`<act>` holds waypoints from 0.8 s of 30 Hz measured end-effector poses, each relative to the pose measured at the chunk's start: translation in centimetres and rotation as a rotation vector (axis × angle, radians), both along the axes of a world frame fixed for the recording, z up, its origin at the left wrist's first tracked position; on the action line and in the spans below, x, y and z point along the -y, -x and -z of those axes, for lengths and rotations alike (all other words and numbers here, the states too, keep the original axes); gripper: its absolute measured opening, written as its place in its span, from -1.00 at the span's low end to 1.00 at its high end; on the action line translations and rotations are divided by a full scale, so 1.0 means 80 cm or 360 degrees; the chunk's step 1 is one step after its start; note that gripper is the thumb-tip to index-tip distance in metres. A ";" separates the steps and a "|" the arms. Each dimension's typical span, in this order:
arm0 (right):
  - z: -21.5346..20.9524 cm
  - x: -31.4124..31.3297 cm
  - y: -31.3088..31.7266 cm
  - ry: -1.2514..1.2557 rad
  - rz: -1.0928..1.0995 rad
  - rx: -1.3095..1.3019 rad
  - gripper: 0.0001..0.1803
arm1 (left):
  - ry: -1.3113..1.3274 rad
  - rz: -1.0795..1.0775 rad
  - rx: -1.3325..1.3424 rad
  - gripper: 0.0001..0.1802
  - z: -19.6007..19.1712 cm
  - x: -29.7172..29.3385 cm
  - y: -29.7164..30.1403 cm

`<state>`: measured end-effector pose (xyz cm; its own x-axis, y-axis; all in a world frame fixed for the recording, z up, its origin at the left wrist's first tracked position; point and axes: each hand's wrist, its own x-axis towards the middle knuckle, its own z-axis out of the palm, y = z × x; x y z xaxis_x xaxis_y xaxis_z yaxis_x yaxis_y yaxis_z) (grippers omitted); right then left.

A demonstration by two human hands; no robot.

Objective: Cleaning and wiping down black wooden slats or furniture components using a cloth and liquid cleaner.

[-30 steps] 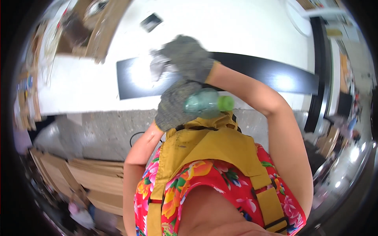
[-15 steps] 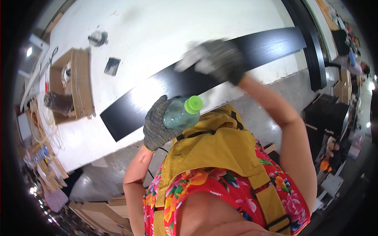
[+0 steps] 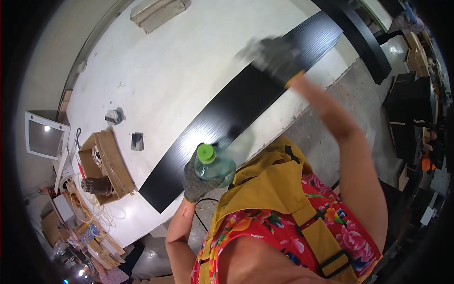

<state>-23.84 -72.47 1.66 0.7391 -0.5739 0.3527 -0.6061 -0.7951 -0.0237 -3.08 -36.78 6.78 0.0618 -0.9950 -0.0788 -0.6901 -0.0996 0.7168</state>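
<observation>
A long black wood-grain board (image 3: 227, 111) lies slantwise along the near edge of the white worktable (image 3: 184, 66). My left hand (image 3: 193, 182), in a grey knit glove, is closed round a clear greenish plastic bottle (image 3: 220, 169) with a bright green cap, above the board's near-left part. My right hand (image 3: 280, 59), gloved the same way, is over the far-right part of the board and smeared by motion. A whitish blur at its fingers looks like a cloth; its outline is unclear.
Another black board (image 3: 362, 45) crosses at the right end. At left stands an open cardboard box (image 3: 124, 173) holding a dark brown jar. A small dark square (image 3: 137, 141) and a clear roundish object (image 3: 113, 117) lie nearby. A pale block (image 3: 158, 13) sits at the back.
My right hand has swept farther right along the board. The bottle in my left hand has tipped, its cap swinging from the right to up and left. The whole view has turned.
</observation>
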 end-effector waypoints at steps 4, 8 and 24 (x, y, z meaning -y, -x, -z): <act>-0.007 -0.134 -0.065 -0.0251 -0.0489 0.0233 -0.47 | -0.0308 -0.0179 -0.0569 -0.20 -0.001 0.073 0.028; -0.018 0.008 0.023 -0.0164 -0.0184 0.0285 -0.57 | -0.0119 0.0032 -0.0042 -0.19 -0.007 0.099 0.048; 0.035 0.118 0.099 0.1700 0.0547 -0.0335 -0.59 | -0.0241 -0.0165 -0.0905 -0.21 0.033 0.224 0.096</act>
<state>-31.80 -81.93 -1.17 0.7030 -0.2383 0.6701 -0.7075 -0.1389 0.6929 -10.75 -54.72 4.17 0.0647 -0.9610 -0.2687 -0.1833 -0.2761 0.9435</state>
